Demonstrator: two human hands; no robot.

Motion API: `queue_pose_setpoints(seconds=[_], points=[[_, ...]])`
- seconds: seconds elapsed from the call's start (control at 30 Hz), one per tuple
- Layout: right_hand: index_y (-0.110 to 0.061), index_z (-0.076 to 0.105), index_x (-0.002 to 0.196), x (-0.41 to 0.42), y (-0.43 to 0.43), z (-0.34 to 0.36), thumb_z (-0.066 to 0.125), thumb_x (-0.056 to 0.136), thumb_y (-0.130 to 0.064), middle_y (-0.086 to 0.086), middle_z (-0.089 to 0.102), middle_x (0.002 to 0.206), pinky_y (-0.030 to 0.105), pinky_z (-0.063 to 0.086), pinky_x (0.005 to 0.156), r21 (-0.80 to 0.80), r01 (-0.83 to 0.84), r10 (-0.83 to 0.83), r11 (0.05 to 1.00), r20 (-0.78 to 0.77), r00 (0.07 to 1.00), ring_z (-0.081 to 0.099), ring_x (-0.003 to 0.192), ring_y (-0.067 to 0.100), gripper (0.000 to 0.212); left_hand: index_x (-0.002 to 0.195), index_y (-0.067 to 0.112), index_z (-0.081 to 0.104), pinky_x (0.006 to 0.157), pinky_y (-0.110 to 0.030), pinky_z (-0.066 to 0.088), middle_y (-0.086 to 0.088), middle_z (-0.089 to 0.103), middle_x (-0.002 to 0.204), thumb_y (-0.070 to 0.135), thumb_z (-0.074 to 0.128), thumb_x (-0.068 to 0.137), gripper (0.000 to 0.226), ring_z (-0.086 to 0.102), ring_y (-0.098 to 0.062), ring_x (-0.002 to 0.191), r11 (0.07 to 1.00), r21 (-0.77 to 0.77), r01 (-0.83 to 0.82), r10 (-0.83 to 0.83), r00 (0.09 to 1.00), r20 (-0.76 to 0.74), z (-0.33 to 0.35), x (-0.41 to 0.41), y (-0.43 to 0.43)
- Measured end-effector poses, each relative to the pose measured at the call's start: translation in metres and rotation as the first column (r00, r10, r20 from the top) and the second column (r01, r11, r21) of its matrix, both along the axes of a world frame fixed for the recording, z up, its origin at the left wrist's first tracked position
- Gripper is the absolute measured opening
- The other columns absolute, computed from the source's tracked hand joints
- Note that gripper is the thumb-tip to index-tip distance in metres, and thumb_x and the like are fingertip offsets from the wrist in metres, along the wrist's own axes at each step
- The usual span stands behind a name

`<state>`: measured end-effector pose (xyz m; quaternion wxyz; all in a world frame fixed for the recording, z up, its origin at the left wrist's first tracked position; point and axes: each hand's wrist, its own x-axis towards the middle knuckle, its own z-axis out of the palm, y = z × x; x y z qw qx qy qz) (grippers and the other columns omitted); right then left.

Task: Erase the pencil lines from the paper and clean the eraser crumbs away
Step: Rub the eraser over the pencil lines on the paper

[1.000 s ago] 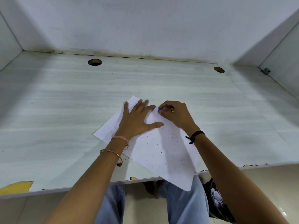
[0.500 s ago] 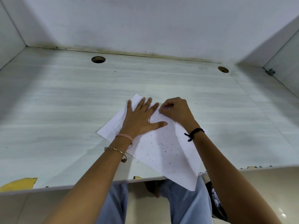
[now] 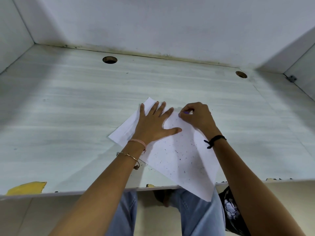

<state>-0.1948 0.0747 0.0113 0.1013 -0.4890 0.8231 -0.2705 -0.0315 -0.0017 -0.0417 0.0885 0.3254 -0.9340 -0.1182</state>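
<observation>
My right grip (image 3: pixel 197 118) is pinching the eraser (image 3: pixel 185 112), left grip (image 3: pixel 153 126) lying flat, pinning paper (image 3: pixel 184 159) that hard rubbing could crease.

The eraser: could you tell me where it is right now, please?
In the head view, the purple eraser is pinched in the right hand at the far edge of the paper, just right of the flat left hand.
</observation>
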Motion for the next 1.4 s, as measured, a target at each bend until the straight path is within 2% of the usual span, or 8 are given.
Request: queue_pose_setpoints(seconds=[0.17,0.3,0.47,0.67,0.8,0.93,1.2,1.4], points=[[-0.021,0.072,0.074,0.027,0.004,-0.001,0.069,0.074,-0.023,-0.012,0.065,0.072,0.034,0.05,0.07,0.001,-0.165,0.165,0.986,0.002,0.986,0.056,0.067,0.004,0.003,0.155,0.039,0.009,0.114,-0.065,-0.007,0.004,-0.001,0.165,0.091,0.002,0.067,0.102,-0.004,-0.016,0.151,0.998,-0.062,0.008,-0.007,1.0,0.016,-0.004,-0.003,-0.003],[-0.024,0.071,0.074,-0.007,0.001,0.002,0.069,0.075,-0.028,-0.012,0.067,0.076,0.039,0.053,0.079,0.014,0.029,-0.028,0.999,-0.044,0.999,0.063,0.078,0.008,0.005,0.155,0.04,0.01,0.114,-0.062,-0.011,0.006,-0.001,0.165,0.088,0.022,0.078,0.092,-0.006,-0.015,0.151,1.0,-0.01,0.009,-0.009,1.0,-0.003,-0.001,0.0,0.0],[-0.019,0.072,0.076,0.018,0.005,0.002,0.072,0.077,-0.021,-0.01,0.066,0.074,0.013,0.041,0.064,-0.048,-0.181,0.183,0.982,0.023,0.983,0.055,0.068,-0.002,0.003,0.155,0.038,0.009,0.114,-0.064,-0.007,0.005,-0.001,0.165,0.092,0.007,0.07,0.101,-0.004,-0.016,0.151,0.999,-0.05,0.009,-0.008,1.0,0.013,-0.003,-0.001,-0.001],[-0.019,0.07,0.075,0.0,-0.001,-0.003,0.069,0.078,-0.024,-0.008,0.068,0.077,0.034,0.053,0.071,-0.06,-0.001,-0.001,0.998,-0.035,0.999,0.063,0.076,0.011,0.006,0.155,0.039,0.009,0.115,-0.061,-0.012,0.007,-0.003,0.165,0.086,0.025,0.08,0.091,-0.007,-0.013,0.151,1.0,0.016,0.007,-0.007,1.0,-0.002,0.001,0.0,0.0],[-0.017,0.072,0.078,0.024,0.008,-0.012,0.07,0.08,-0.022,-0.009,0.067,0.074,0.019,0.043,0.062,-0.094,-0.165,0.167,0.982,0.021,0.986,0.057,0.068,0.003,0.006,0.155,0.037,0.011,0.114,-0.064,-0.008,0.006,0.0,0.165,0.092,0.01,0.07,0.102,-0.004,-0.014,0.151,0.999,-0.031,0.01,-0.01,1.0,0.008,-0.002,-0.001,-0.001],[-0.015,0.072,0.078,0.001,0.005,-0.01,0.071,0.08,-0.023,-0.002,0.07,0.08,0.026,0.047,0.064,-0.114,0.01,-0.002,0.993,0.067,0.998,0.063,0.077,0.014,0.008,0.155,0.035,0.016,0.116,-0.06,-0.011,0.007,0.002,0.165,0.079,0.024,0.087,0.082,-0.004,-0.011,0.151,0.998,0.063,0.024,-0.023,1.0,-0.009,0.006,0.002,0.0],[-0.012,0.069,0.083,0.06,0.017,-0.015,0.069,0.083,-0.017,0.0,0.065,0.078,0.023,0.044,0.066,-0.235,-0.096,0.129,0.967,0.128,0.983,0.056,0.07,0.015,0.005,0.127,0.01,0.062,0.113,-0.021,0.024,-0.001,0.061,0.131,0.009,0.037,0.104,0.033,0.051,-0.014,0.126,0.849,0.515,0.12,0.231,0.792,-0.565,0.021,0.017,-0.004],[-0.012,0.067,0.082,0.069,0.021,-0.025,0.069,0.084,-0.016,0.003,0.063,0.081,0.016,0.042,0.064,-0.253,-0.091,0.15,0.963,0.227,0.962,0.054,0.071,0.013,0.004,0.126,0.011,0.062,0.093,-0.006,0.037,0.001,0.061,0.128,0.009,0.041,0.104,0.031,0.055,-0.013,0.121,0.851,0.516,0.099,0.217,0.829,-0.516,0.027,0.056,-0.005]])
